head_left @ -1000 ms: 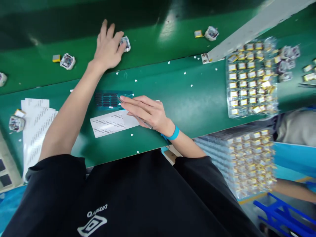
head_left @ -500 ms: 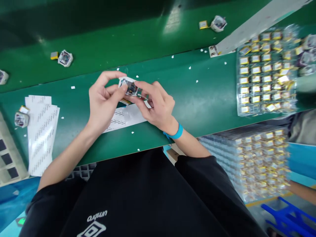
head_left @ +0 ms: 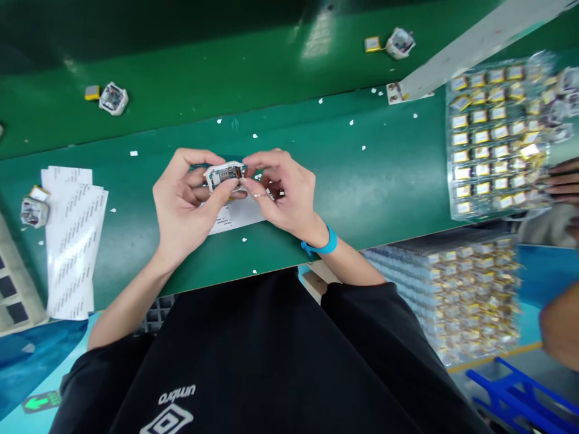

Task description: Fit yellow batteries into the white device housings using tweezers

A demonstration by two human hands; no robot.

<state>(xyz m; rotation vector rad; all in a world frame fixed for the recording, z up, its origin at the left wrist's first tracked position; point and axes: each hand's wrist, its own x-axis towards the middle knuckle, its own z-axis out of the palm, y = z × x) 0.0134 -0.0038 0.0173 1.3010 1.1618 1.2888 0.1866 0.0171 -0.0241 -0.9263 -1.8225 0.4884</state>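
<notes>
A small white device housing [head_left: 224, 175] with an exposed circuit board is held above the green worktable [head_left: 371, 175], just over a white label sheet [head_left: 237, 216]. My left hand [head_left: 183, 202] grips it from the left with thumb and fingers. My right hand [head_left: 283, 193] touches its right end with thumb and forefinger and also holds thin metal tweezers [head_left: 266, 194] tucked in its fingers. A blue band circles my right wrist.
Similar housings [head_left: 113, 97] [head_left: 400, 42] [head_left: 34, 211] with small batteries lie on the conveyor belt [head_left: 203, 78] and at the left. White backing sheets [head_left: 70, 235] lie left. Clear trays of yellow batteries [head_left: 495, 135] sit right, with stacked trays [head_left: 470, 295] below. Another person's hand [head_left: 563, 181] reaches in at the right edge.
My left hand took a housing off the conveyor and brought it back over the label sheet. My right hand lifted from the sheet to meet it; both now hold it, slightly lower and tilted.
</notes>
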